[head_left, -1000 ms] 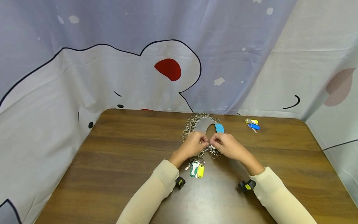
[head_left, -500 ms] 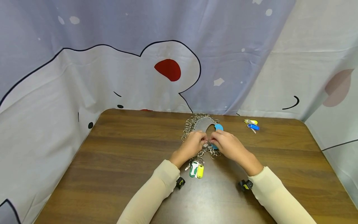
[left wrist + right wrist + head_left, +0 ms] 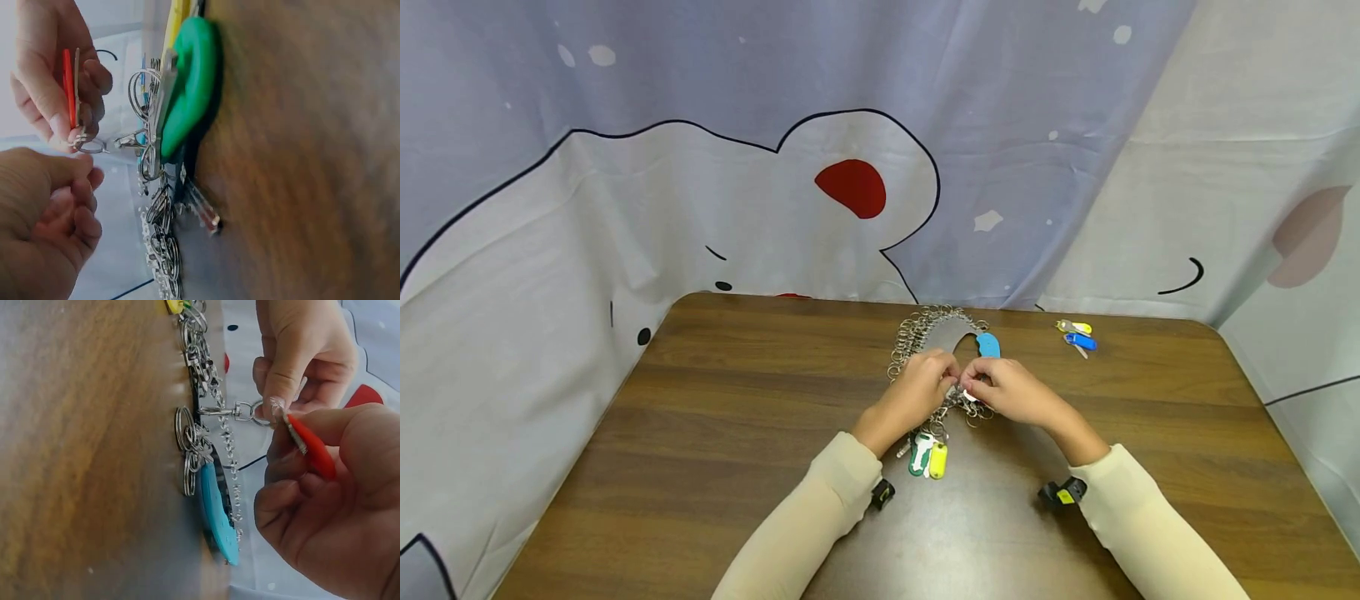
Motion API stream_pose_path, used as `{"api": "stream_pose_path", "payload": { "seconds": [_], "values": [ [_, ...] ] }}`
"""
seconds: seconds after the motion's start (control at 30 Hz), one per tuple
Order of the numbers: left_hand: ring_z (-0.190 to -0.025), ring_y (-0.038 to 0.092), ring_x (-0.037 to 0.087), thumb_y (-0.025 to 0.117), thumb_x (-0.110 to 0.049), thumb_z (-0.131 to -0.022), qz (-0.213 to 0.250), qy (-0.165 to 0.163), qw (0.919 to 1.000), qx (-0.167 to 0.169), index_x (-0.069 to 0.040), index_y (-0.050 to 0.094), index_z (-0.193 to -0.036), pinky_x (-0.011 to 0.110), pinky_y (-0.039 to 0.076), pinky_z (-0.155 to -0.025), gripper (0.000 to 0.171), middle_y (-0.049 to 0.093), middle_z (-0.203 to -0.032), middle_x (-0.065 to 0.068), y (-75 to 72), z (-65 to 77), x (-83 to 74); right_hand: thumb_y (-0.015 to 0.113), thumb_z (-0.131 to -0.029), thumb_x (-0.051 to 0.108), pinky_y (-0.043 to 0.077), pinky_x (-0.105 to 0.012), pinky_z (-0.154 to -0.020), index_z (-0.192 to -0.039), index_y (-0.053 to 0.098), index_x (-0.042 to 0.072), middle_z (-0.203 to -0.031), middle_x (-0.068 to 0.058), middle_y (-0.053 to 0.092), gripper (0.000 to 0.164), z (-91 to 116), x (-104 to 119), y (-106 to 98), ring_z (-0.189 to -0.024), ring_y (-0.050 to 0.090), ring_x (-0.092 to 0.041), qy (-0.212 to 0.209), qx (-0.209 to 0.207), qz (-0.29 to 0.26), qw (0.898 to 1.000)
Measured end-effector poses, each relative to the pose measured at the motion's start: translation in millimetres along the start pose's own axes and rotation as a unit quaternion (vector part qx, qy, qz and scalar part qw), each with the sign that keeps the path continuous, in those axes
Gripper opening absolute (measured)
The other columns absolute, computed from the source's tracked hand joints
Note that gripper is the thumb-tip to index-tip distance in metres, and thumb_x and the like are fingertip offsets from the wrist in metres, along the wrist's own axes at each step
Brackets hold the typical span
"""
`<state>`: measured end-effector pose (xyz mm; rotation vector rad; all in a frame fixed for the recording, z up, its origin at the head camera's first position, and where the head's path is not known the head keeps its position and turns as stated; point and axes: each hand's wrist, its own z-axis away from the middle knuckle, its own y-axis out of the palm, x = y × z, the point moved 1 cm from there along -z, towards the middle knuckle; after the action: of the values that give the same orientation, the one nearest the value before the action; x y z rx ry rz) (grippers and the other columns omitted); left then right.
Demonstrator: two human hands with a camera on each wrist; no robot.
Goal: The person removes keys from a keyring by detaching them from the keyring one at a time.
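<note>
Beyond the green tag [image 3: 915,462], our left hand [image 3: 919,387] pinches a metal ring [image 3: 252,412], our right hand [image 3: 1013,392] a red-tagged key [image 3: 315,450]; we'd best brace the ring and ease the key gently, the blue piece [image 3: 988,345] lying just behind

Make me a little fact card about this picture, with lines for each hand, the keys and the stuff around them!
Left hand: pinches a metal ring joined to a clasp
Right hand: holds a red tag with a metal key beside it
Below the left hand: a green tag and a yellow tag
Farther right: a blue tag and another yellow tag
Beyond the hands: a gray curved piece edged with rings, and a blue piece
Surface: brown wooden table
Background: patterned curtain
</note>
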<state>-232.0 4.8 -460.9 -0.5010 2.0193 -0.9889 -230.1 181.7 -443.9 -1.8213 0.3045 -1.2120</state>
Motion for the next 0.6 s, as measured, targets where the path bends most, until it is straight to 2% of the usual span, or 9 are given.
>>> {"api": "stream_pose_path", "payload": {
  "seconds": [0.13,0.23,0.3,0.43,0.6],
  "values": [
    [-0.064,0.055,0.008,0.071,-0.007,-0.084,0.054,-0.057,0.9969,-0.004,-0.008,0.068,-0.076,0.018,0.048,-0.058,0.008,0.064,-0.07,0.0,-2.4,0.4,0.5,0.059,-0.096,0.014,0.044,-0.028,-0.053,-0.092,0.068,0.008,-0.065,0.002,0.055,0.012,1.8,-2.4,0.4,-0.054,0.049,-0.009,0.013,0.011,-0.046,0.999],
    [-0.06,0.054,0.007,0.067,-0.005,-0.082,0.088,-0.088,0.992,0.019,-0.005,0.071,-0.076,0.018,0.045,-0.056,0.007,0.065,-0.065,0.0,-4.1,0.7,1.1,0.057,-0.097,0.014,0.042,-0.026,-0.051,-0.094,0.067,0.005,-0.062,0.003,0.052,0.014,3.0,-4.4,0.3,-0.052,0.047,-0.008,0.02,0.014,-0.058,0.998],
    [-0.062,0.055,0.009,0.064,-0.002,-0.081,0.1,-0.089,0.9898,0.049,-0.003,0.073,-0.082,0.019,0.045,-0.057,0.009,0.065,-0.069,0.001,-5.4,1.3,0.8,0.057,-0.097,0.014,0.042,-0.026,-0.051,-0.094,0.067,0.005,-0.062,0.003,0.052,0.014,3.7,-5.6,-0.2,-0.053,0.046,-0.009,0.021,0.014,-0.057,0.998],
    [-0.074,0.058,0.013,0.064,0.0,-0.08,0.106,-0.062,0.9872,0.103,-0.002,0.072,-0.096,0.022,0.046,-0.065,0.018,0.066,-0.081,0.003,-6.1,2.3,-0.5,0.056,-0.097,0.013,0.044,-0.03,-0.056,-0.093,0.066,0.007,-0.068,0.002,0.055,0.012,4.1,-4.4,-1.6,-0.06,0.049,-0.013,0.008,0.007,-0.051,0.999],
    [-0.083,0.06,0.023,0.071,-0.007,-0.08,0.123,-0.04,0.9812,0.143,-0.004,0.069,-0.09,0.024,0.046,-0.067,0.01,0.067,-0.09,0.01,-5.6,2.4,-2.0,0.057,-0.096,0.011,0.047,-0.034,-0.064,-0.094,0.065,0.009,-0.08,0.0,0.06,0.008,4.7,-0.8,-1.5,-0.071,0.052,-0.015,-0.022,0.003,-0.03,0.999]
  ]
}}
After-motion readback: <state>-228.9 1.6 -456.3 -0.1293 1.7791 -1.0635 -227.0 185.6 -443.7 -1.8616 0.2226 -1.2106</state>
